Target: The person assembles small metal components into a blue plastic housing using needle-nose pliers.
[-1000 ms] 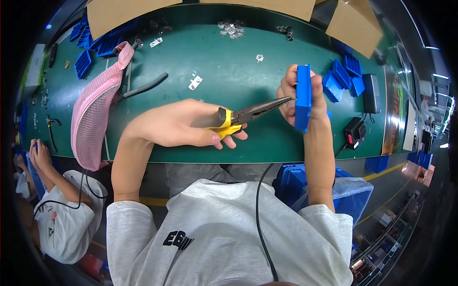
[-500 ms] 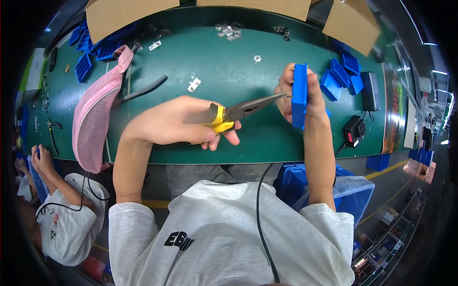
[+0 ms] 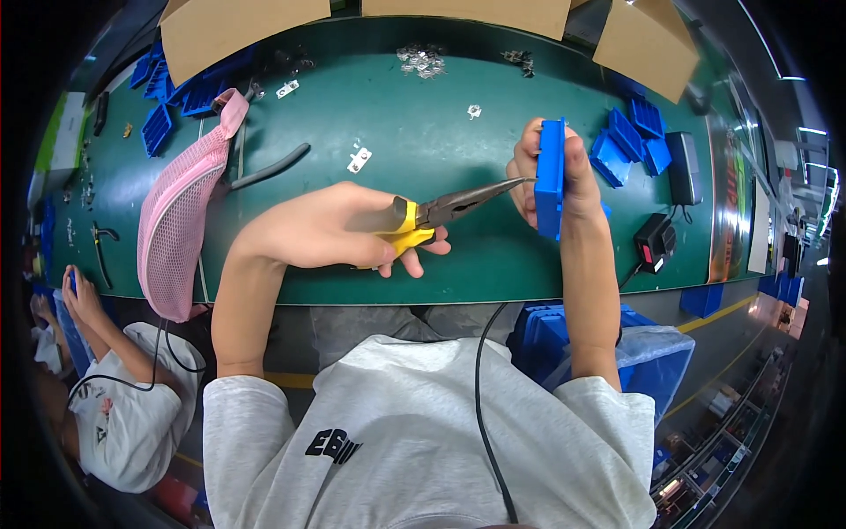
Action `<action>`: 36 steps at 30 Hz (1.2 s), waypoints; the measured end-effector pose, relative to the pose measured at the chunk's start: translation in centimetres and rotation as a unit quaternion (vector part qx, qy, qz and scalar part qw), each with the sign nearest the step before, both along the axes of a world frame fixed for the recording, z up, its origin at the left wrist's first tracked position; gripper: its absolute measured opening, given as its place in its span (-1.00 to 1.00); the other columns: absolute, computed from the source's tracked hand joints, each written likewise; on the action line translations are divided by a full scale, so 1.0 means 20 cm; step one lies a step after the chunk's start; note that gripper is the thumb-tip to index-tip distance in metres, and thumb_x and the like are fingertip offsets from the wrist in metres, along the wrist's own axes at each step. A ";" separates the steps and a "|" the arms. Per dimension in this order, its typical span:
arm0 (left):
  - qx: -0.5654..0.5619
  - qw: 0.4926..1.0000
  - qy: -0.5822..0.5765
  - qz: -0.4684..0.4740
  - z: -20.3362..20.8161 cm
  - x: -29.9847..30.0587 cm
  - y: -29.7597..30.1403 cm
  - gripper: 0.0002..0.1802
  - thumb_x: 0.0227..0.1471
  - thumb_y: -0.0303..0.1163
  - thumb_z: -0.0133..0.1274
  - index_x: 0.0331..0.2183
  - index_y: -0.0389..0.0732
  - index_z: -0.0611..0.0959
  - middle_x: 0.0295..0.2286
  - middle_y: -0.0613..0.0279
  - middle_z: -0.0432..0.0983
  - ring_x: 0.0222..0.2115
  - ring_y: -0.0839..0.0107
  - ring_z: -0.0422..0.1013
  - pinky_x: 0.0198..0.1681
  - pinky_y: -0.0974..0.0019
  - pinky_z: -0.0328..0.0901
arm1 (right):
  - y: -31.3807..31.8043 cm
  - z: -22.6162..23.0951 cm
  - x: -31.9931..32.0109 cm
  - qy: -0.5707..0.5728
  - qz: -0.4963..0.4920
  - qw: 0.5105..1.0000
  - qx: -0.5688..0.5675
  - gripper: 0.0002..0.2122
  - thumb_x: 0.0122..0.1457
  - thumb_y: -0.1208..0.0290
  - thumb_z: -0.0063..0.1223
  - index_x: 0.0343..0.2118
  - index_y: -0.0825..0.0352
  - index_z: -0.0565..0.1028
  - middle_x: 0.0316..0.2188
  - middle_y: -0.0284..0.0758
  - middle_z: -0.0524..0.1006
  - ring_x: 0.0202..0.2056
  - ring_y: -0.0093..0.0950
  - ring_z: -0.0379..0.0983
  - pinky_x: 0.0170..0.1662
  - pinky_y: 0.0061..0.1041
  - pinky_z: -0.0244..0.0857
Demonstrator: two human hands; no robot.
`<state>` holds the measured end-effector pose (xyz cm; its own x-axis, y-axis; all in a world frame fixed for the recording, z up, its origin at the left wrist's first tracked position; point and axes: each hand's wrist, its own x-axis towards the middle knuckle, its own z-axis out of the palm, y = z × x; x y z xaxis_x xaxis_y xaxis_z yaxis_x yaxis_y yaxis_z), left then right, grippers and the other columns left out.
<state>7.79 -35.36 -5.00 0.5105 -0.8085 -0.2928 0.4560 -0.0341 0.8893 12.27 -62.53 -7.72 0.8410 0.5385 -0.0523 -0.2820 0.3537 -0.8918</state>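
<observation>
Wrapped round the yellow-and-black handles of long-nose pliers (image 3: pixel 449 208), my left hand (image 3: pixel 333 227) holds them with the jaws pointing right. The jaw tips reach the left side of a blue plastic case (image 3: pixel 550 178) and appear to touch it; any small part between them is too small to make out. My right hand (image 3: pixel 580 181) grips that case on edge above the table, fingers on its left side and thumb on its right. On the green table (image 3: pixel 414 141), a small white metal plate (image 3: pixel 359 160) lies beyond the pliers, and a smaller metal piece (image 3: pixel 474 111) sits farther back.
Blue cases (image 3: pixel 624 145) and black devices (image 3: pixel 655 242) are at the right. A pink mesh bag (image 3: pixel 183 229) lies left, beside a grey-handled tool (image 3: pixel 271 166). Metal parts (image 3: pixel 421 61) are heaped at the back, near cardboard boxes (image 3: pixel 467 16). A co-worker's hands (image 3: pixel 81 295) are far left.
The plier tips have shifted slightly and now meet the case's left side, where a small pin-like bit showed before. Both hands keep their grips.
</observation>
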 end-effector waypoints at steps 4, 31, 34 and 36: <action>0.011 1.000 -0.003 -0.012 -0.01 0.01 0.00 -0.55 -0.04 -0.52 -0.03 -0.05 -0.45 0.44 -0.09 -0.12 0.44 -0.31 0.39 0.48 -0.24 0.39 0.35 | -0.02 0.00 0.00 0.016 0.002 0.999 -0.031 -0.38 -0.12 -0.27 0.15 -0.46 0.35 0.38 -0.62 -0.44 0.37 -0.59 -0.71 0.28 -0.55 -0.73 0.17; 0.133 0.989 -0.050 0.044 0.07 -0.01 -0.06 -0.71 -0.12 -0.51 -0.08 -0.29 -0.35 0.61 -0.62 0.33 0.46 -0.65 0.62 0.31 -0.58 0.53 0.24 | -0.11 0.06 0.03 -0.001 0.037 0.991 -0.132 -0.53 -0.07 -0.07 0.20 -0.44 0.35 0.48 -0.56 -0.45 0.43 -0.54 -0.70 0.31 -0.48 -0.70 0.19; 0.147 0.987 -0.037 0.045 0.09 -0.03 -0.08 -0.62 -0.25 -0.51 -0.10 -0.29 -0.44 0.59 -0.60 0.25 0.49 -0.67 0.62 0.33 -0.58 0.56 0.26 | -0.11 0.09 0.01 0.000 0.040 0.993 -0.114 -0.52 -0.07 -0.08 0.19 -0.44 0.36 0.48 -0.57 -0.45 0.42 -0.54 -0.70 0.31 -0.49 -0.70 0.18; 0.156 0.986 -0.027 0.053 0.11 -0.02 -0.08 -0.62 -0.26 -0.51 -0.10 -0.31 -0.44 0.59 -0.60 0.24 0.49 -0.67 0.62 0.33 -0.59 0.55 0.25 | -0.08 0.10 -0.01 0.000 0.047 0.995 -0.091 -0.52 -0.04 -0.09 0.17 -0.44 0.37 0.48 -0.57 -0.45 0.42 -0.55 -0.70 0.30 -0.49 -0.71 0.17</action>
